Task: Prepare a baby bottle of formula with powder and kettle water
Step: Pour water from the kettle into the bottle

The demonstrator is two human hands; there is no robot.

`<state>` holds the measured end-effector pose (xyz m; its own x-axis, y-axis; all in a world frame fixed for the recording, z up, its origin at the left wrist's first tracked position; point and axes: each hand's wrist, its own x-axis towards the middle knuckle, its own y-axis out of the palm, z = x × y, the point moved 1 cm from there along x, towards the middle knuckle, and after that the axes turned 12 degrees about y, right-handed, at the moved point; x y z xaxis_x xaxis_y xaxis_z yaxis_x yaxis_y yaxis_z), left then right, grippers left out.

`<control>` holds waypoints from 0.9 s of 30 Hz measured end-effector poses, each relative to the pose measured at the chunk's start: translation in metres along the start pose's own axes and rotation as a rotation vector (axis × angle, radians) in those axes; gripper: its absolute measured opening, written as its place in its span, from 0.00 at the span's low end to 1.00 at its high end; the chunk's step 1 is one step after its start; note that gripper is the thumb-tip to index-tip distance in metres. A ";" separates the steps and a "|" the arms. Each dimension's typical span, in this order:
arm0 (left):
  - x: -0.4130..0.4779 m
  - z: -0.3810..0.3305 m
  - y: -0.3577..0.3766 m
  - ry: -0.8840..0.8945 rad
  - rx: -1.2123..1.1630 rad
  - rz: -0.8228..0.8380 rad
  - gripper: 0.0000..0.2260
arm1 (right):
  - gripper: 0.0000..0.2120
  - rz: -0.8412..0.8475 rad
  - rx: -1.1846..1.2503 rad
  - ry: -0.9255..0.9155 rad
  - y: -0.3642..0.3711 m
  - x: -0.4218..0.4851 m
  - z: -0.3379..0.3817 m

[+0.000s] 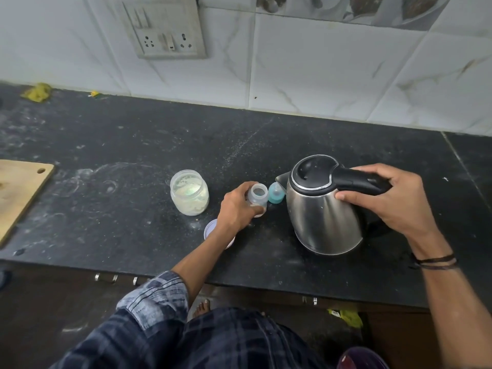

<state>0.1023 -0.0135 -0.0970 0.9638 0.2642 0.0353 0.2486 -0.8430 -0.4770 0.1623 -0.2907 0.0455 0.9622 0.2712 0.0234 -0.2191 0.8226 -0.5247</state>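
A small clear baby bottle [258, 196] stands open-topped on the black counter [133, 145], and my left hand [235, 209] grips its side. Just right of it sits the bottle's teal nipple cap [275, 193]. My right hand [394, 198] is wrapped round the black handle of the steel kettle [322, 209], whose lid is closed and whose spout points left toward the bottle. An open clear jar of pale powder [189, 196] stands to the left of the bottle. The jar's white lid [213, 230] lies partly hidden under my left wrist.
A wooden cutting board [18, 193] lies at the left edge of the counter. Tiled wall with a switch and socket plate [167, 35] rises behind. Yellow scraps [37, 92] sit at the back left. The counter's front edge is close to my body.
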 end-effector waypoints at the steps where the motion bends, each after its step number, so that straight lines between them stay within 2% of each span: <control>1: 0.000 -0.001 -0.001 0.006 -0.003 -0.003 0.26 | 0.21 0.013 -0.010 -0.002 0.001 0.002 0.003; 11: 0.007 -0.021 -0.017 0.083 0.048 -0.060 0.25 | 0.23 0.092 -0.127 -0.005 0.009 0.022 0.021; 19: 0.006 -0.017 -0.023 0.079 0.184 -0.035 0.28 | 0.22 0.150 -0.205 0.023 0.020 0.032 0.039; 27: 0.002 -0.015 -0.023 0.089 0.214 -0.031 0.27 | 0.22 0.169 -0.316 0.057 0.031 0.041 0.049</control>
<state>0.1003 -0.0003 -0.0723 0.9631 0.2380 0.1259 0.2614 -0.7140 -0.6495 0.1874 -0.2295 0.0724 0.9259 0.3550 -0.1289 -0.3238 0.5707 -0.7546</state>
